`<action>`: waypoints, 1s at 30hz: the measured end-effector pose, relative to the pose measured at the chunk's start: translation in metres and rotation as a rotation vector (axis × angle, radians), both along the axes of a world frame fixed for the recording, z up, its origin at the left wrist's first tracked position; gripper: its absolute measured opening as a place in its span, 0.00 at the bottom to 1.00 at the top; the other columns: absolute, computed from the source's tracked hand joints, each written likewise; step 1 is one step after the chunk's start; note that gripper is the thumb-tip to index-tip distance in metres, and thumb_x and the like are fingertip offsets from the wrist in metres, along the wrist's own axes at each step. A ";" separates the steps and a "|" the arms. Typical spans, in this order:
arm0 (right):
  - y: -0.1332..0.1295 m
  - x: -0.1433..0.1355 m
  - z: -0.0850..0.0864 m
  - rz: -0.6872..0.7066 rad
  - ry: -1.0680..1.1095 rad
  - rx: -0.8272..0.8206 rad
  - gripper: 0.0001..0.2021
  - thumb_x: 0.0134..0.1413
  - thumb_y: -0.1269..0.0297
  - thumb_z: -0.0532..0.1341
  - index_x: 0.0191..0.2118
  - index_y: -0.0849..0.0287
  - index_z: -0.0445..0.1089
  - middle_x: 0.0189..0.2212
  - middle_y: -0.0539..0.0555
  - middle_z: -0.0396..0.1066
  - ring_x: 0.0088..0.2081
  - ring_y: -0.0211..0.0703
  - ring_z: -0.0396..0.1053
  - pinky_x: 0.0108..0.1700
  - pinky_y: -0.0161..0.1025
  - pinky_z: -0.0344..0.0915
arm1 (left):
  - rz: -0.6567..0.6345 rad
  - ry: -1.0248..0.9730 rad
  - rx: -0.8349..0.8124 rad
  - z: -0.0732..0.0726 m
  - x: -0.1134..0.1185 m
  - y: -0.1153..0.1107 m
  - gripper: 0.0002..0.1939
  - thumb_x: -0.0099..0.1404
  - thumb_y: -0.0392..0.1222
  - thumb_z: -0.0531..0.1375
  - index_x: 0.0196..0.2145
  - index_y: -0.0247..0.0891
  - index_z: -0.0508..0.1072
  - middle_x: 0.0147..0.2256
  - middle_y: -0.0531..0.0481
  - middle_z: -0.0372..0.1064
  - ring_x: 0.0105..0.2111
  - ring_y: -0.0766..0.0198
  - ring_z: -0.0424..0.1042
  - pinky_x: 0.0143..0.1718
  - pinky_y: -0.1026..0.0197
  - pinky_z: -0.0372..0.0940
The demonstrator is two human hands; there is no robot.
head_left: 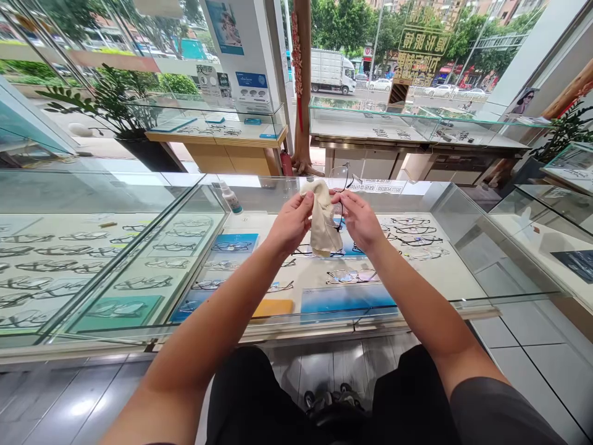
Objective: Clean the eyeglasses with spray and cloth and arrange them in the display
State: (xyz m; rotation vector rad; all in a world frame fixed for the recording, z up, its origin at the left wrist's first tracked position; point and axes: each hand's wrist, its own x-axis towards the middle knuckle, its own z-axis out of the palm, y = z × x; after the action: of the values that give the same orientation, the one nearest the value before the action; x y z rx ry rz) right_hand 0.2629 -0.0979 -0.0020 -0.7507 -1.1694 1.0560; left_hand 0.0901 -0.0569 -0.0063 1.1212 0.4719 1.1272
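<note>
Pinching cloth (pixel 324 230): left hand (pixel 293 221), fingers closed; right hand (pixel 362 221) pinches eyeglasses (pixel 341 214); gold Chinese window lettering (pixel 424 42).

Cloth (pixel 325 230): soft fabric, matt and creased. Glasses (pixel 341 213): smooth, clear lenses; frame metal or plastic, not distinguishable. Counter (pixel 271 204): smooth, reflective clear glass. Bottle (pixel 231 199): smooth, apparently plastic. Post (pixel 302 93): wood, low sheen. Floor (pixel 83 405): glossy tile, bright reflections. Shorts (pixel 250 395): matt cloth.

Cloth (pixel 325 232) and eyeglasses (pixel 342 211) are above the display case (pixel 438 281), right of the spray bottle (pixel 230 199).
</note>
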 end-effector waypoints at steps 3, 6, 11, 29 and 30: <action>0.000 -0.004 -0.002 0.033 0.054 -0.044 0.20 0.52 0.37 0.75 0.34 0.49 0.80 0.48 0.54 0.80 0.56 0.51 0.74 0.53 0.45 0.70 | 0.020 -0.057 0.029 0.001 0.001 -0.001 0.22 0.67 0.56 0.74 0.52 0.41 0.82 0.46 0.43 0.84 0.50 0.53 0.83 0.52 0.52 0.78; -0.001 -0.008 -0.004 0.027 0.049 -0.052 0.21 0.50 0.36 0.75 0.34 0.49 0.81 0.41 0.52 0.80 0.46 0.46 0.73 0.51 0.44 0.70 | 0.030 -0.081 0.024 0.002 0.001 -0.001 0.22 0.65 0.55 0.75 0.50 0.40 0.81 0.44 0.45 0.84 0.48 0.54 0.83 0.52 0.53 0.78; -0.001 -0.010 -0.006 -0.067 0.004 -0.043 0.22 0.51 0.36 0.75 0.34 0.51 0.81 0.38 0.52 0.79 0.41 0.44 0.70 0.50 0.44 0.69 | 0.005 -0.021 -0.058 0.005 -0.001 -0.004 0.23 0.63 0.56 0.77 0.49 0.41 0.81 0.42 0.47 0.83 0.44 0.58 0.82 0.45 0.59 0.76; 0.000 0.005 -0.002 -0.153 -0.094 0.025 0.16 0.63 0.44 0.70 0.35 0.51 0.81 0.39 0.53 0.78 0.44 0.45 0.72 0.54 0.47 0.71 | 0.106 0.314 -0.035 0.015 -0.011 0.001 0.12 0.54 0.43 0.75 0.36 0.38 0.83 0.30 0.49 0.78 0.30 0.65 0.75 0.36 0.60 0.73; 0.000 0.005 -0.002 -0.156 -0.085 0.025 0.15 0.63 0.45 0.70 0.35 0.51 0.81 0.39 0.53 0.79 0.45 0.45 0.72 0.55 0.47 0.70 | 0.093 0.296 -0.045 0.015 -0.011 0.001 0.11 0.54 0.42 0.75 0.35 0.38 0.83 0.29 0.49 0.77 0.29 0.66 0.74 0.36 0.61 0.73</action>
State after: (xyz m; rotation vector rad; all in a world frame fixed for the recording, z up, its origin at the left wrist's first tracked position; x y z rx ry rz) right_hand 0.2681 -0.0977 -0.0043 -0.8596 -1.1744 0.8859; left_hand 0.0787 -0.0554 0.0087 1.2428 0.7835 1.0289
